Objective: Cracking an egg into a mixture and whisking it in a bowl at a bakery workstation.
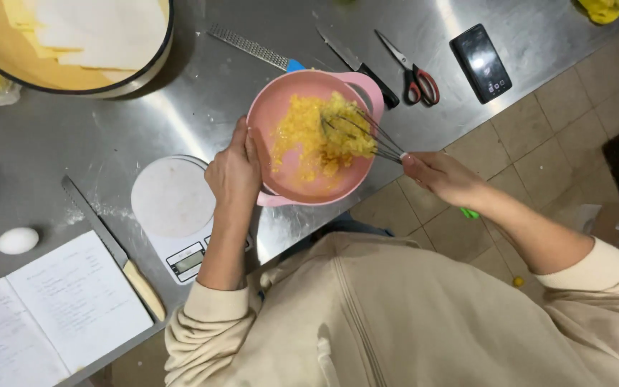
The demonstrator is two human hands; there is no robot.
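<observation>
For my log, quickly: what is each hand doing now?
Left hand: closed on the rim of the pink bowl.
Right hand: closed on the whisk.

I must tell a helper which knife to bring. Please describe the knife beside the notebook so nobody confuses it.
Start at the steel table, then find the open notebook at its near corner. Along the notebook's right edge lies the bread knife, left of the kitchen scale; unlike the dark-handled knife, it has a pale handle.

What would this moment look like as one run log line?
left hand: steadies pink bowl by rim | right hand: grips whisk | whisk wires in yellow mixture | bowl on steel counter beside kitchen scale
</observation>
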